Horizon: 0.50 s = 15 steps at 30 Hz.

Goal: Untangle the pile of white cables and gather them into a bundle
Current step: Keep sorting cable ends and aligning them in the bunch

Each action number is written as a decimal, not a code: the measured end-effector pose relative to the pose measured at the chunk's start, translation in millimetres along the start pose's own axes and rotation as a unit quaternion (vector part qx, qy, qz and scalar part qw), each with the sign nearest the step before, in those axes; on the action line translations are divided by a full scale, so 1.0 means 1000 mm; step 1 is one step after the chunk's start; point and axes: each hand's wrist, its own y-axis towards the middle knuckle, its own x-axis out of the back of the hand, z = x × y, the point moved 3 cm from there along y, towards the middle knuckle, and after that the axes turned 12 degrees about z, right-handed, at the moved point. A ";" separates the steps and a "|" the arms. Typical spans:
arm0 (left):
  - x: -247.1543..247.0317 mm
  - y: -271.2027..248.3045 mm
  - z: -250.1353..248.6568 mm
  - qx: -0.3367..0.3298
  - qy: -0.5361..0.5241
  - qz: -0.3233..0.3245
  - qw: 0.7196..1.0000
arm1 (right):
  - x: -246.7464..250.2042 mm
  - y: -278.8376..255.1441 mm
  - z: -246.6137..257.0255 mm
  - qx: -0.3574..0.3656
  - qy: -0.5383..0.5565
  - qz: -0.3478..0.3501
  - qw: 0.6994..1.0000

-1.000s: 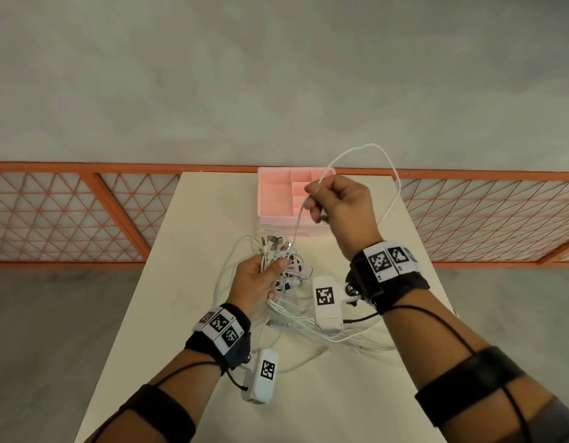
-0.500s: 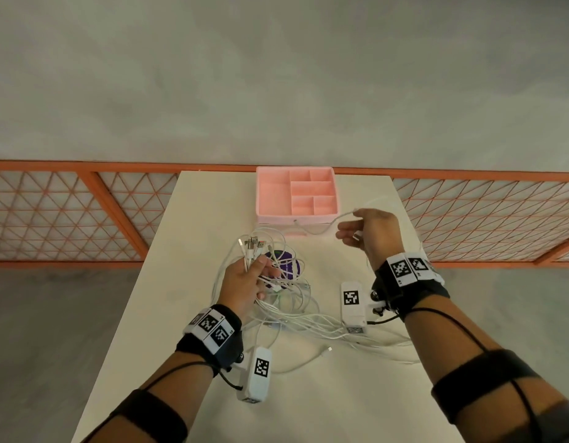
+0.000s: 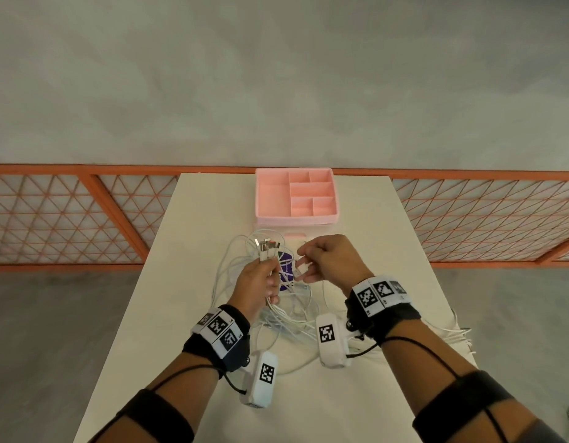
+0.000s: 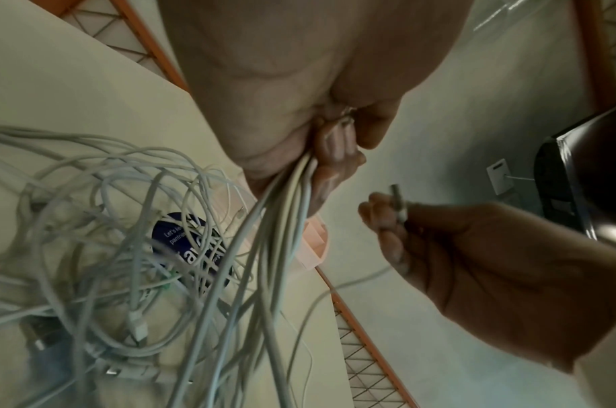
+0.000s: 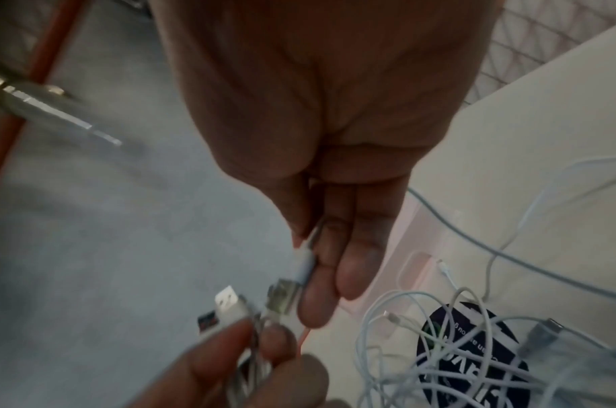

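A tangle of white cables (image 3: 289,311) lies on the cream table (image 3: 193,238), partly over a round purple sticker (image 3: 287,263). My left hand (image 3: 261,279) grips a bunch of cable ends (image 3: 265,249), their USB plugs sticking up above the fist; in the left wrist view the cords (image 4: 282,226) hang down from its fingers. My right hand (image 3: 321,260) pinches one cable's USB plug (image 5: 282,298) between thumb and fingers, close beside the left hand's plugs (image 5: 229,306). That cable (image 5: 474,237) trails off to the right over the table.
A pink compartment tray (image 3: 296,196) stands at the table's far edge, just beyond the hands. More white cable (image 3: 455,334) hangs over the table's right edge. An orange mesh railing (image 3: 69,215) runs behind the table, with grey floor on both sides.
My right hand came down from its raised position and moved left with one cable end, now next to the left hand. The left hand stayed holding its bunch of plugs.
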 end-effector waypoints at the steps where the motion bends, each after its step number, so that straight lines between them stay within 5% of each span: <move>1: -0.001 -0.001 0.001 0.003 -0.002 0.004 1.000 | -0.005 0.000 0.002 0.004 -0.012 0.004 1.000; 7: 0.004 -0.001 0.007 0.012 -0.023 0.009 1.000 | -0.016 0.000 0.009 0.023 0.088 -0.036 0.995; 15: 0.000 -0.004 0.009 -0.017 0.024 0.009 1.000 | -0.028 -0.004 0.007 0.043 0.039 -0.008 0.998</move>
